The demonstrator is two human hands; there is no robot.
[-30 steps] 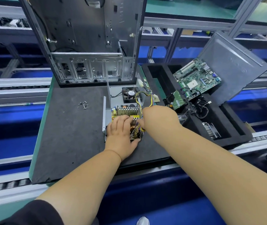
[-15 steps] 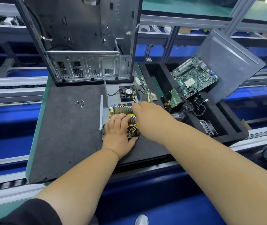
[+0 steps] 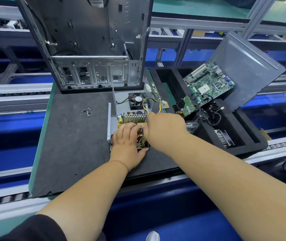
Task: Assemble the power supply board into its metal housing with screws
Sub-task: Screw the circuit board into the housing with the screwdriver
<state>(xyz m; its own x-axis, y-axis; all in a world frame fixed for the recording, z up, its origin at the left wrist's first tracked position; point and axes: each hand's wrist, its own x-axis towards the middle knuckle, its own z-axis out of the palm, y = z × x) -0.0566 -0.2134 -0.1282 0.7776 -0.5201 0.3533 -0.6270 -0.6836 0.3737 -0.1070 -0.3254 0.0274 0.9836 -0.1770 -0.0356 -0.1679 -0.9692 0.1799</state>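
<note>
Head view: left hand (image 3: 127, 142) palm-down on power supply board (image 3: 132, 120), fingers (image 3: 130, 130) together and slightly bent, pressing board, thumb at near edge. Right hand (image 3: 164, 129) over board's right side, knuckles up; fingers hidden beneath, cannot tell if pinching the yellow wires (image 3: 145, 105). Board seated in metal housing (image 3: 111, 119) on grey counter (image 3: 72, 145). Screws (image 3: 87, 112) loose to the left, well apart. Open computer case (image 3: 93, 49) upright behind.
</note>
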